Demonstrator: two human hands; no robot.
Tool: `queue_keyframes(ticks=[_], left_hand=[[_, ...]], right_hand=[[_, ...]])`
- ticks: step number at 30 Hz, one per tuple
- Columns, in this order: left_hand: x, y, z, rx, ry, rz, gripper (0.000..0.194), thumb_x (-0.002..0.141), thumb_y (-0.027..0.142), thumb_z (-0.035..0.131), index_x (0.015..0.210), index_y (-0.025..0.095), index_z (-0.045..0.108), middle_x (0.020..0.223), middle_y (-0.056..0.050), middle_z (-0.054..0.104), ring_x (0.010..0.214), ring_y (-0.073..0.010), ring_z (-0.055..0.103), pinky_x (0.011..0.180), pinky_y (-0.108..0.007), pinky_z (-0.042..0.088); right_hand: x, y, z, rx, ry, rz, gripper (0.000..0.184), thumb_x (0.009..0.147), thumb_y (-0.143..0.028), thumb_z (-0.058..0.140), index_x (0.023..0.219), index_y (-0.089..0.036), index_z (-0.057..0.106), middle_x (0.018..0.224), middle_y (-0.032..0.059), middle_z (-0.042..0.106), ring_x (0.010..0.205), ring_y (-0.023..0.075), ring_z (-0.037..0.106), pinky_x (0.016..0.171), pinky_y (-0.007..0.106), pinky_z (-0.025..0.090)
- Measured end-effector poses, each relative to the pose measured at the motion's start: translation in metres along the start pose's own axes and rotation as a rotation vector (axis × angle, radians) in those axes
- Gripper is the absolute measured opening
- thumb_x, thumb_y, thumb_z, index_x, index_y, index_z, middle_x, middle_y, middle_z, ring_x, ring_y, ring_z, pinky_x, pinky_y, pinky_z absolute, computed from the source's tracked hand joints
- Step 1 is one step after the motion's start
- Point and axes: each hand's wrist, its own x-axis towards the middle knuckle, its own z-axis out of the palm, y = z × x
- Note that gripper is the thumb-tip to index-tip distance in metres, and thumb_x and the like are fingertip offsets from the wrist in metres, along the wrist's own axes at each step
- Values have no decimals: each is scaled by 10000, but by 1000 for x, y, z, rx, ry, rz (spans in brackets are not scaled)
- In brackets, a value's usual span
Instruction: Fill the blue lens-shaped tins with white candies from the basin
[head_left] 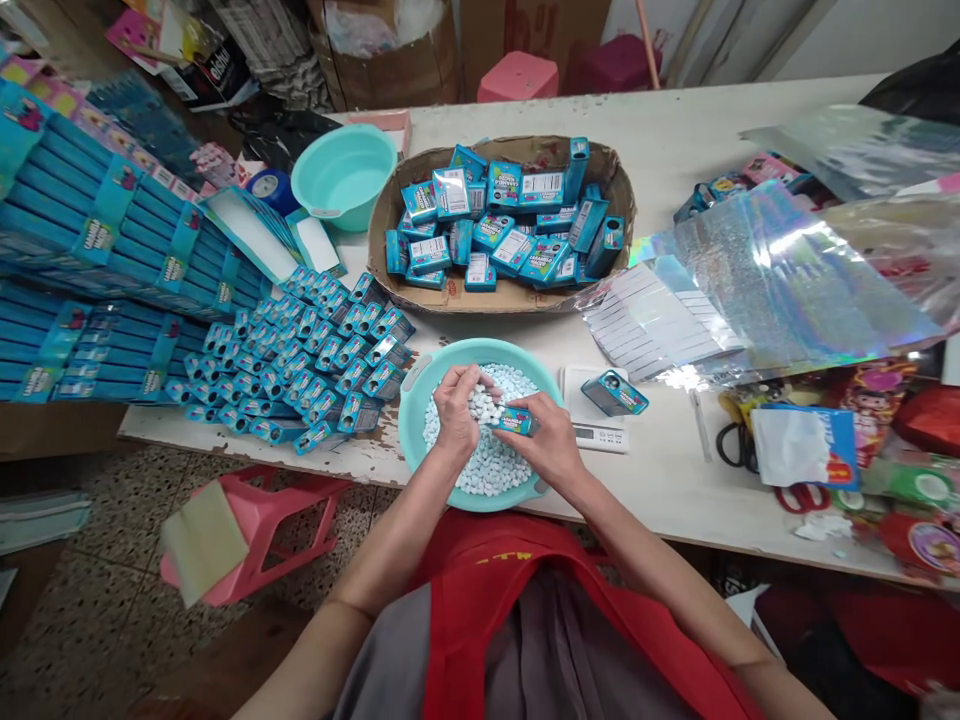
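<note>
A turquoise basin [420,375] full of small white candies [491,470] stands at the table's front edge. Above it, my left hand [456,405] is cupped round a handful of the candies. My right hand [546,440] grips a small blue candy box [515,421] between thumb and fingers. The box lies on its side, its left end against the candies in my left hand. Just right of the basin, another blue box [615,392] rests on a white digital scale [600,436].
Behind the basin, a cut-down cardboard box [450,297] holds many blue boxes. To the left stand rows of boxes with holes [300,350] and stacked flat cartons [97,230]. An empty turquoise bowl [345,165] sits farther back. Shiny film [787,280] and scissors [731,448] lie right.
</note>
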Motion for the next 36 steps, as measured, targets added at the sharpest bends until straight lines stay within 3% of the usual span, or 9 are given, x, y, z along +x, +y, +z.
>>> queue_keyframes(ticks=[10, 14, 19, 29, 33, 36], left_hand=[[-3, 1, 7, 9, -57, 19, 268, 713, 359, 678, 643, 163, 509, 575, 18, 552, 522, -121, 589, 542, -243, 457], [-4, 1, 9, 36, -37, 71, 277, 729, 380, 664, 643, 168, 509, 559, 21, 545, 517, -109, 567, 547, -237, 457], [-1, -2, 12, 60, -1, 51, 271, 715, 394, 678, 679, 163, 540, 633, 10, 575, 559, -107, 581, 551, -227, 469], [-8, -2, 12, 31, -104, 24, 338, 738, 425, 665, 576, 161, 528, 582, -10, 557, 557, -134, 589, 526, -246, 452], [2, 3, 1, 33, -98, 61, 366, 756, 466, 627, 569, 166, 530, 580, -15, 549, 552, -140, 575, 550, -265, 455], [28, -4, -22, 216, -25, 43, 344, 756, 494, 607, 619, 179, 581, 647, -30, 586, 632, -163, 583, 621, -284, 467]], right_hand=[[1, 2, 1, 32, -23, 10, 308, 692, -307, 766, 958, -224, 634, 911, 49, 637, 908, 249, 609, 798, 387, 469], [2, 2, -3, 42, 39, 15, 286, 715, -328, 746, 963, -237, 635, 910, 50, 632, 897, 244, 607, 786, 379, 472], [4, 2, -3, 20, 11, 14, 297, 694, -303, 761, 959, -238, 643, 916, 52, 641, 901, 251, 609, 792, 389, 468], [7, 8, 5, 87, 16, 30, 328, 677, -278, 778, 971, -225, 643, 923, 52, 636, 924, 249, 606, 821, 398, 472], [1, 9, 2, 196, 21, 50, 290, 695, -324, 764, 948, -232, 654, 899, 44, 631, 883, 230, 610, 807, 385, 486], [-8, 7, -8, 263, 55, 57, 310, 702, -389, 754, 962, -252, 656, 932, 37, 629, 908, 226, 606, 812, 382, 490]])
